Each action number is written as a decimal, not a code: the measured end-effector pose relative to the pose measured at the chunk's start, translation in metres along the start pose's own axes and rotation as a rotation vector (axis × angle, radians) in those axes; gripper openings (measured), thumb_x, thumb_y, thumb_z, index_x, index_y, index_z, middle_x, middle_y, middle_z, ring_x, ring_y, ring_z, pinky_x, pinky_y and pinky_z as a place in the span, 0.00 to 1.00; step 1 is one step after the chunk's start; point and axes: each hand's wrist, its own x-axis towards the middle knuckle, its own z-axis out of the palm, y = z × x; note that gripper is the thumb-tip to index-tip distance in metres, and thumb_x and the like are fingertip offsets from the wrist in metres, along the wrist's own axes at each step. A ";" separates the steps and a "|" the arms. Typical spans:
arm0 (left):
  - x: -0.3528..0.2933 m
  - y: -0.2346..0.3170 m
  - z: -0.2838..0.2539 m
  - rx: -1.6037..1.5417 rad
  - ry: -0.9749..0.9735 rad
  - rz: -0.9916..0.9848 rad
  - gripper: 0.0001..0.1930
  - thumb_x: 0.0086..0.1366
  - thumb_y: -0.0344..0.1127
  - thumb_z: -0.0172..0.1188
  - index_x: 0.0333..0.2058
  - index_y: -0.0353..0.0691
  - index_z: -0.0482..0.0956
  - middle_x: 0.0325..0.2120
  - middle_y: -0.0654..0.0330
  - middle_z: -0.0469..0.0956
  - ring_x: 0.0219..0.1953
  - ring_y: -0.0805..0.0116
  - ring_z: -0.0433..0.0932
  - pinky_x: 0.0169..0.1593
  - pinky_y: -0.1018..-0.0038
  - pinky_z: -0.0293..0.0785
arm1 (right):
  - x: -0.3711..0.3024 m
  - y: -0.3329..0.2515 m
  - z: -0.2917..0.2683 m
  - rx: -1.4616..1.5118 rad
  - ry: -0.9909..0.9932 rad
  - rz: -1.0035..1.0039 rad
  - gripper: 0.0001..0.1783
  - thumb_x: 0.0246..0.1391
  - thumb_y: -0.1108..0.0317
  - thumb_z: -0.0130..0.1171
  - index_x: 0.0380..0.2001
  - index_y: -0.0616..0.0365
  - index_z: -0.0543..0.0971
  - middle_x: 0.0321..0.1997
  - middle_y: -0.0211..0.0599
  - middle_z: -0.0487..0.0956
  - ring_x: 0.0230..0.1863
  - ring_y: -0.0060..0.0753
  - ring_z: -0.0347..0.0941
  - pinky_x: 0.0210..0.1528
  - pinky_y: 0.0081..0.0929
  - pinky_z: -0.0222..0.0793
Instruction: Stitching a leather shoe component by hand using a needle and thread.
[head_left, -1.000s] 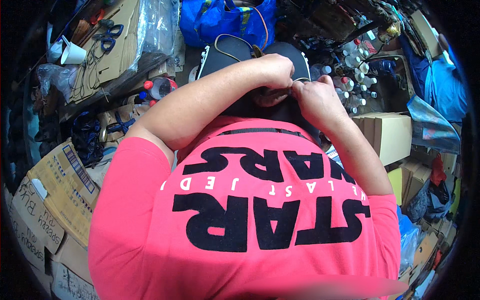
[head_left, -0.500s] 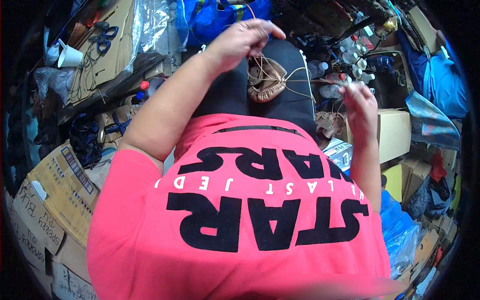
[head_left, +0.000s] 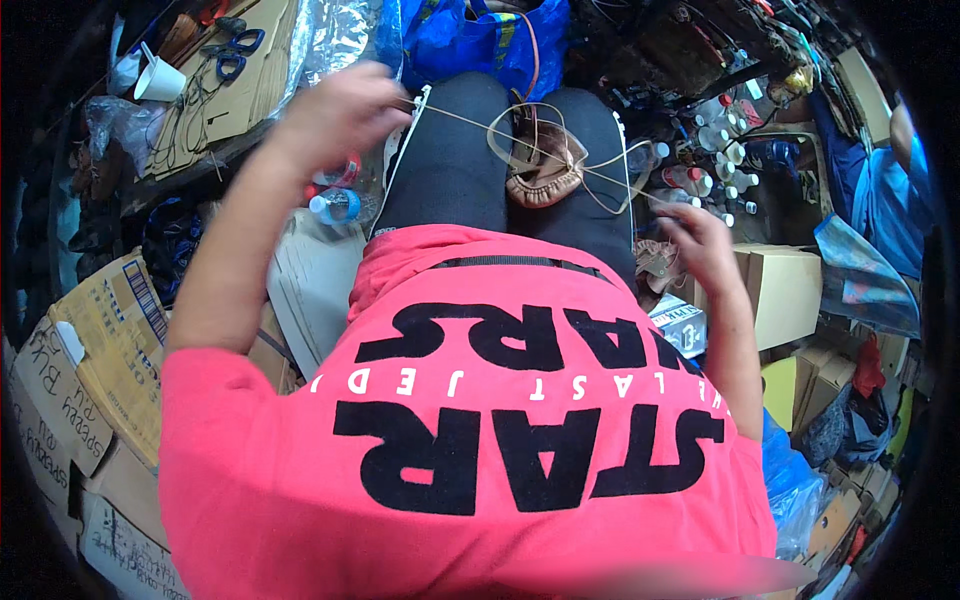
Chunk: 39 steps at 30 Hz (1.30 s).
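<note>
A tan leather moccasin-style shoe (head_left: 545, 178) with a gathered toe rests across my thighs, between my knees. Tan thread (head_left: 460, 122) runs taut from it up to my left hand (head_left: 350, 115), which is closed on that end out to the left, somewhat blurred. My right hand (head_left: 697, 240) pinches the thread's other stretch on the right, low beside my thigh. Loose loops of thread lie over the shoe's opening. A thin brownish-orange cord or strap (head_left: 534, 65) passes from the shoe toward the blue bag. Exact fingertips are hard to make out.
Blue bag (head_left: 485, 45) beyond my knees. Several plastic bottles (head_left: 715, 150) stand at right, above a second brown leather piece (head_left: 660, 262) and cardboard box (head_left: 783, 285). At left are a blue-capped bottle (head_left: 338, 206), blue-handled scissors (head_left: 236, 52) and a white cup (head_left: 159, 78).
My left hand has swung left and slightly down, away from the shoe, drawing the thread out taut. My right hand has moved a little lower and to the left.
</note>
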 end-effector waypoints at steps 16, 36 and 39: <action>0.016 0.021 0.010 -0.286 0.022 -0.236 0.14 0.55 0.35 0.62 0.41 0.42 0.80 0.38 0.56 0.77 0.43 0.65 0.75 0.50 0.73 0.69 | -0.016 0.026 -0.034 0.146 -0.107 0.158 0.16 0.56 0.72 0.52 0.48 0.56 0.77 0.35 0.27 0.71 0.30 0.19 0.66 0.33 0.15 0.63; 0.110 0.049 0.114 -0.894 -0.636 -0.045 0.12 0.57 0.39 0.62 0.36 0.37 0.80 0.31 0.61 0.77 0.36 0.73 0.75 0.44 0.74 0.69 | 0.075 -0.021 0.041 0.202 -0.185 -0.301 0.07 0.44 0.77 0.62 0.30 0.59 0.80 0.33 0.28 0.75 0.39 0.22 0.69 0.43 0.19 0.64; 0.108 0.051 0.113 -1.008 -0.676 -0.142 0.13 0.57 0.37 0.62 0.37 0.34 0.79 0.34 0.62 0.79 0.37 0.75 0.75 0.47 0.75 0.69 | 0.071 -0.021 0.048 0.225 -0.160 -0.315 0.07 0.45 0.78 0.61 0.30 0.59 0.81 0.34 0.28 0.75 0.39 0.22 0.69 0.43 0.20 0.64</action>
